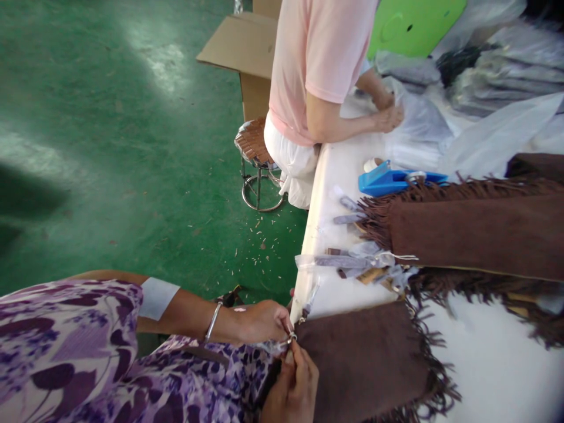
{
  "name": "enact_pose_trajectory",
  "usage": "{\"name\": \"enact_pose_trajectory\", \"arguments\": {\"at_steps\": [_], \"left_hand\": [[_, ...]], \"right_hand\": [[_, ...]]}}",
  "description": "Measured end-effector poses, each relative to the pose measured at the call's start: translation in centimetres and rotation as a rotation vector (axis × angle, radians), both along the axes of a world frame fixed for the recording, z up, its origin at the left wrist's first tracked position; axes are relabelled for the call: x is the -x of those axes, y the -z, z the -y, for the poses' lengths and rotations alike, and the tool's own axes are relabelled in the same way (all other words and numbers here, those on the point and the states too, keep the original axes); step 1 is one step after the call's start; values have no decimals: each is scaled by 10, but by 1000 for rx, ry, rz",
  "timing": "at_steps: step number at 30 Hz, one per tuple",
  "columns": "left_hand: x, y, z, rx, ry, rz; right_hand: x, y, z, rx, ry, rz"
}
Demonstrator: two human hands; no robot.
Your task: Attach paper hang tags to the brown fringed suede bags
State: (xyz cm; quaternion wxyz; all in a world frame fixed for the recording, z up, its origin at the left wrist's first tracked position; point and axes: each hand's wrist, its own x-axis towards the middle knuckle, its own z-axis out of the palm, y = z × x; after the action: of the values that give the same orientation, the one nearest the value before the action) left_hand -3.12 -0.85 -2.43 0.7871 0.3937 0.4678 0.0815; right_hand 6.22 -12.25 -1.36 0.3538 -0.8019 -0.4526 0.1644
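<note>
My left hand (259, 322) and my right hand (293, 385) meet at the near corner of a brown fringed suede piece (365, 358) that lies over the white table's (343, 170) edge. Both hands pinch something small and shiny (291, 337), with a scrap of clear plastic, at that corner. I cannot make out what the small thing is. A silver bangle sits on my left wrist and a white patch on my forearm.
A larger brown fringed piece (476, 232) lies across the table. Small clear packets (352, 261) lie beside it, and a blue tape dispenser (388, 179) behind. A person in a pink shirt (321, 59) sits on a stool (253, 144), handling plastic bags (423, 117). A cardboard box (247, 47) stands on the green floor.
</note>
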Motion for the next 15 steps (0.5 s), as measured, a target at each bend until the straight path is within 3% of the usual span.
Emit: {"name": "enact_pose_trajectory", "arguments": {"at_steps": [6, 11, 15], "left_hand": [[0, -7, 3, -209, 34, 7], [-2, -9, 3, -257, 71, -47], [-2, -10, 8, -379, 117, -62]], "right_hand": [[-10, -12, -4, 234, 143, -338], [-16, -33, -27, 431, 123, -159], [-19, -39, -37, 590, 105, -47]]}}
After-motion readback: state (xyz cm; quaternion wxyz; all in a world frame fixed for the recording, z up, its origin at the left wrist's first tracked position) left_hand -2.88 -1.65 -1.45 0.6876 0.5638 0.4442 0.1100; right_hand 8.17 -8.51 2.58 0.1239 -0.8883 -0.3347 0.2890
